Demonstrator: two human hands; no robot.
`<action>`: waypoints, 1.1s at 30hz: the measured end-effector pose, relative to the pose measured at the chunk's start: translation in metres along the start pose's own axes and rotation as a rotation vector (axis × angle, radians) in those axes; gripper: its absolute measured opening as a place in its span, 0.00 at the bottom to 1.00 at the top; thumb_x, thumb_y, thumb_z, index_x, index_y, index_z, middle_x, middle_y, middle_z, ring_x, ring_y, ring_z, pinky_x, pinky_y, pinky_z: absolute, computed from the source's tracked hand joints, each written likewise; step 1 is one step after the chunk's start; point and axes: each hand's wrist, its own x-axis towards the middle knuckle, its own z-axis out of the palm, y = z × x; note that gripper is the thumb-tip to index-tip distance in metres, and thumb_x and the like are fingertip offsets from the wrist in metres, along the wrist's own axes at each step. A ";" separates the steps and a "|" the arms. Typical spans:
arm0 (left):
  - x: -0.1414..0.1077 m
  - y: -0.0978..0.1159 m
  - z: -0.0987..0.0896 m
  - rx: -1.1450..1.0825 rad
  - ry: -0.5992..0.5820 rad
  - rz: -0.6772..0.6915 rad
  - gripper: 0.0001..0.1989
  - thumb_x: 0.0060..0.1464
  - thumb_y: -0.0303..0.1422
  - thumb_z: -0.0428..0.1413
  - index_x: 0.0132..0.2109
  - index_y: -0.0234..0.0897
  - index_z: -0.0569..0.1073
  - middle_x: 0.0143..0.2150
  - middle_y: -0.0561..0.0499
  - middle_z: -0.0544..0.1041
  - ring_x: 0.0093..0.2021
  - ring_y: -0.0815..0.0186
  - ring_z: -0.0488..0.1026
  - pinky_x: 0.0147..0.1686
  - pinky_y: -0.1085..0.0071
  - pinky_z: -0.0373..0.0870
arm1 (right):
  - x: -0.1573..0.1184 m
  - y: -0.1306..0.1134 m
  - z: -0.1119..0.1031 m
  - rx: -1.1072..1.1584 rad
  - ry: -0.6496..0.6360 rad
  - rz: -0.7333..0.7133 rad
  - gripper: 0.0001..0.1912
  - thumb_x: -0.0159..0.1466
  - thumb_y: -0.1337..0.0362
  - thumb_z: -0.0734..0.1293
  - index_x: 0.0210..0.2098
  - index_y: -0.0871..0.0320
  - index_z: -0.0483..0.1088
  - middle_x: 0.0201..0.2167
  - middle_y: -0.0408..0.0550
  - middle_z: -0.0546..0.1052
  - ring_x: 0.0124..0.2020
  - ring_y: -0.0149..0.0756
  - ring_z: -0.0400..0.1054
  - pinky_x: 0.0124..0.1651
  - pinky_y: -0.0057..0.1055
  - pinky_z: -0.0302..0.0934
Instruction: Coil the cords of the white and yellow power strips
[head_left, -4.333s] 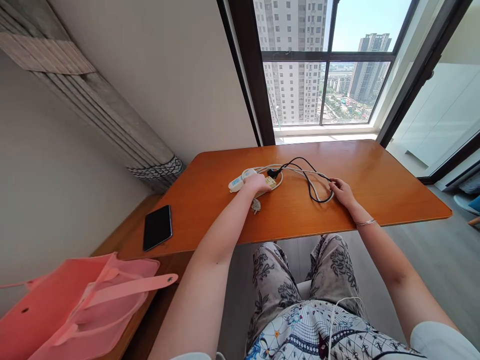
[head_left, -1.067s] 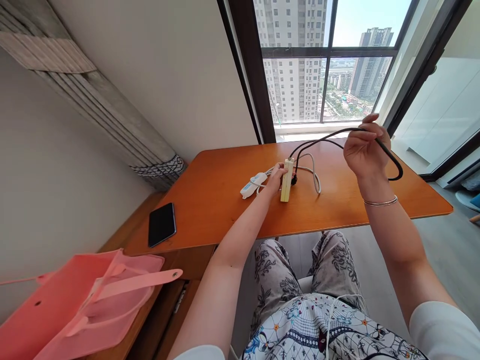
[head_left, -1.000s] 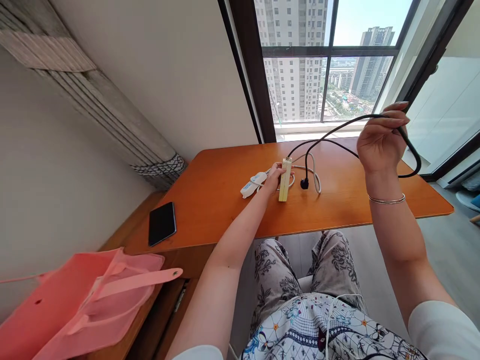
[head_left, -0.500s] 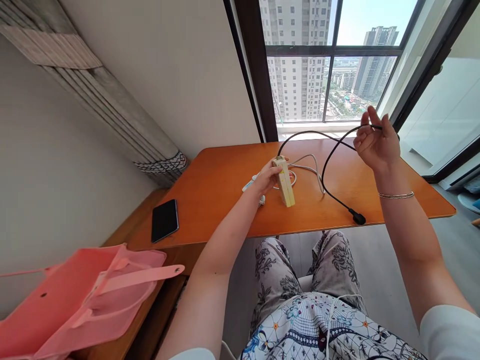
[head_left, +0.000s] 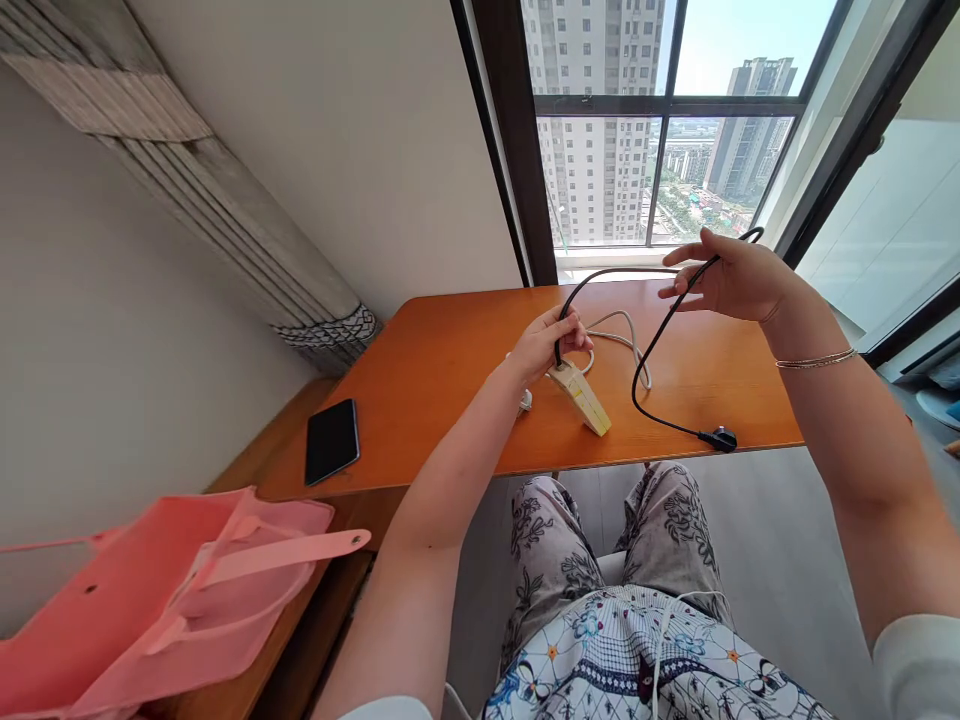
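Observation:
My left hand [head_left: 551, 345] is closed around the black power cord [head_left: 651, 345], right where it enters the end of a cream-yellow power strip [head_left: 583, 398]. The strip tilts down to the right below my fingers. Raised near the window, my right hand [head_left: 724, 280] has the same cord looped over it, running between the thumb and the loosely stretched fingers. From there the cord sags to its black plug [head_left: 721, 438] at the table's front edge. A white cable [head_left: 630, 325] lies behind the strip, partly hidden by my left hand.
The orange-brown wooden table [head_left: 435, 400] stands before a window. A black phone [head_left: 332, 442] lies at its left. A pink bag [head_left: 187, 590] sits at the lower left, and a patterned curtain [head_left: 247, 220] hangs at the left wall.
My left hand has shifted its grip from the strip's body to the cord at its end, and the strip now tilts more. My right hand has turned and moved left with the cord.

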 end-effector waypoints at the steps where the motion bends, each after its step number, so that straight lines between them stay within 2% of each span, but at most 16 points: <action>1: 0.001 0.007 0.002 -0.032 0.034 0.022 0.19 0.49 0.44 0.65 0.28 0.37 0.67 0.19 0.57 0.65 0.24 0.70 0.71 0.31 0.72 0.70 | -0.002 -0.002 0.002 -0.017 -0.041 0.035 0.23 0.67 0.42 0.61 0.38 0.56 0.73 0.19 0.42 0.69 0.27 0.36 0.71 0.41 0.40 0.70; 3: 0.000 0.020 0.005 -0.116 0.087 0.042 0.21 0.57 0.46 0.60 0.26 0.37 0.64 0.16 0.60 0.56 0.18 0.74 0.61 0.25 0.75 0.67 | -0.004 -0.006 0.002 -0.120 -0.072 0.083 0.22 0.67 0.44 0.61 0.38 0.56 0.74 0.15 0.37 0.61 0.19 0.32 0.63 0.38 0.41 0.70; 5: -0.003 0.031 0.007 -0.190 0.138 0.034 0.23 0.62 0.48 0.54 0.26 0.37 0.61 0.16 0.61 0.50 0.14 0.77 0.53 0.20 0.78 0.61 | -0.005 -0.009 -0.006 -0.319 -0.001 0.109 0.21 0.67 0.45 0.62 0.38 0.56 0.75 0.13 0.35 0.56 0.16 0.29 0.55 0.35 0.39 0.68; 6: -0.005 0.035 0.008 -0.215 0.161 0.027 0.24 0.63 0.48 0.52 0.26 0.37 0.61 0.16 0.61 0.48 0.13 0.77 0.50 0.18 0.79 0.58 | -0.004 -0.009 -0.012 -0.451 0.074 0.119 0.20 0.67 0.46 0.63 0.38 0.57 0.75 0.14 0.36 0.56 0.17 0.30 0.56 0.34 0.38 0.66; 8: -0.009 0.040 0.010 -0.239 0.185 0.015 0.25 0.64 0.48 0.51 0.25 0.37 0.60 0.16 0.61 0.46 0.12 0.78 0.46 0.16 0.80 0.52 | -0.001 -0.006 -0.029 -0.777 0.318 0.125 0.19 0.65 0.50 0.67 0.39 0.61 0.75 0.17 0.42 0.63 0.24 0.34 0.63 0.37 0.38 0.65; 11: -0.014 0.042 0.014 -0.238 0.176 -0.006 0.25 0.65 0.48 0.50 0.24 0.36 0.60 0.16 0.61 0.45 0.12 0.79 0.43 0.14 0.81 0.47 | 0.005 0.008 -0.055 -1.177 0.743 0.118 0.25 0.62 0.56 0.70 0.50 0.72 0.71 0.36 0.66 0.75 0.44 0.50 0.69 0.49 0.46 0.63; 13: -0.016 0.041 0.018 -0.228 0.150 -0.032 0.24 0.65 0.46 0.49 0.24 0.36 0.62 0.16 0.61 0.46 0.12 0.79 0.44 0.14 0.81 0.48 | 0.009 0.021 -0.063 -1.271 0.902 0.073 0.36 0.63 0.55 0.69 0.62 0.75 0.61 0.53 0.80 0.69 0.57 0.61 0.63 0.55 0.53 0.58; 14: -0.016 0.040 0.021 -0.222 0.136 -0.048 0.23 0.66 0.44 0.49 0.25 0.36 0.62 0.16 0.61 0.46 0.12 0.79 0.45 0.14 0.81 0.48 | 0.010 0.028 -0.061 -1.289 0.923 0.023 0.42 0.63 0.52 0.68 0.66 0.74 0.55 0.60 0.82 0.62 0.62 0.65 0.58 0.58 0.58 0.55; 16: -0.014 0.038 0.029 -0.212 0.109 -0.076 0.21 0.65 0.42 0.50 0.25 0.36 0.63 0.16 0.61 0.47 0.12 0.79 0.45 0.14 0.80 0.49 | 0.013 0.041 -0.047 -1.317 0.874 -0.142 0.48 0.63 0.45 0.67 0.70 0.69 0.47 0.68 0.79 0.51 0.68 0.69 0.48 0.63 0.64 0.48; 17: -0.013 0.036 0.033 -0.208 0.097 -0.088 0.20 0.65 0.41 0.50 0.25 0.36 0.64 0.16 0.60 0.47 0.12 0.79 0.46 0.14 0.80 0.49 | 0.015 0.046 -0.035 -1.320 0.807 -0.244 0.50 0.62 0.43 0.66 0.71 0.67 0.46 0.69 0.76 0.49 0.70 0.68 0.44 0.64 0.66 0.46; 19: -0.012 0.031 0.042 -0.200 0.067 -0.108 0.19 0.63 0.41 0.52 0.26 0.36 0.64 0.16 0.60 0.48 0.12 0.78 0.47 0.15 0.79 0.50 | 0.021 0.055 -0.006 -1.298 0.635 -0.444 0.50 0.61 0.42 0.67 0.71 0.61 0.46 0.72 0.69 0.46 0.72 0.63 0.40 0.67 0.62 0.44; 22: -0.012 0.025 0.054 -0.189 0.020 -0.116 0.19 0.63 0.41 0.52 0.26 0.36 0.64 0.16 0.60 0.48 0.12 0.78 0.47 0.15 0.79 0.50 | 0.032 0.067 0.035 -1.177 0.421 -0.563 0.47 0.61 0.45 0.67 0.71 0.59 0.49 0.73 0.64 0.47 0.73 0.59 0.41 0.69 0.60 0.43; 25: -0.015 0.024 0.061 -0.188 -0.002 -0.092 0.21 0.64 0.42 0.51 0.26 0.36 0.63 0.15 0.60 0.49 0.13 0.78 0.47 0.14 0.79 0.50 | 0.045 0.085 0.057 -0.947 0.236 -0.508 0.36 0.63 0.51 0.66 0.66 0.59 0.58 0.69 0.63 0.59 0.69 0.55 0.53 0.68 0.55 0.49; 28: -0.018 0.027 0.059 -0.214 0.056 -0.038 0.22 0.66 0.44 0.49 0.26 0.36 0.63 0.16 0.59 0.50 0.13 0.78 0.47 0.15 0.79 0.52 | 0.050 0.107 0.066 -0.706 0.129 -0.332 0.22 0.66 0.57 0.60 0.57 0.60 0.66 0.51 0.59 0.77 0.54 0.47 0.70 0.59 0.47 0.62; 31: -0.018 0.030 0.049 -0.246 0.170 0.042 0.22 0.66 0.46 0.48 0.28 0.36 0.65 0.18 0.58 0.56 0.14 0.78 0.51 0.16 0.78 0.54 | 0.045 0.131 0.072 -0.617 0.194 -0.234 0.21 0.67 0.61 0.56 0.57 0.62 0.64 0.32 0.50 0.78 0.38 0.41 0.73 0.48 0.41 0.67; 33: -0.016 0.030 0.040 -0.271 0.226 0.106 0.21 0.65 0.48 0.49 0.30 0.37 0.67 0.22 0.56 0.64 0.16 0.77 0.57 0.16 0.78 0.56 | 0.037 0.146 0.076 -0.591 0.265 -0.256 0.24 0.66 0.62 0.57 0.60 0.63 0.59 0.30 0.47 0.76 0.32 0.38 0.72 0.43 0.38 0.67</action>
